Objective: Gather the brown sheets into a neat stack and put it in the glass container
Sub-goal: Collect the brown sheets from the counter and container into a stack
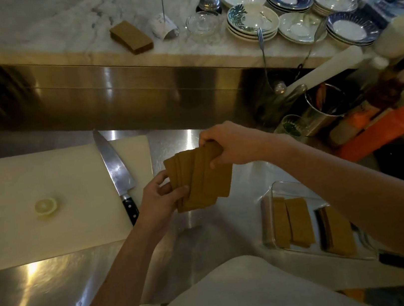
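Steel surface lay bare along its near edge and around the hands. Cutting board filled the left side, a knife along its right edge. Glass container sat near the right edge, holding upright brown stacks. Above the middle, brown sheets were fanned, right hand pinching their top, left hand gripping their lower edge.
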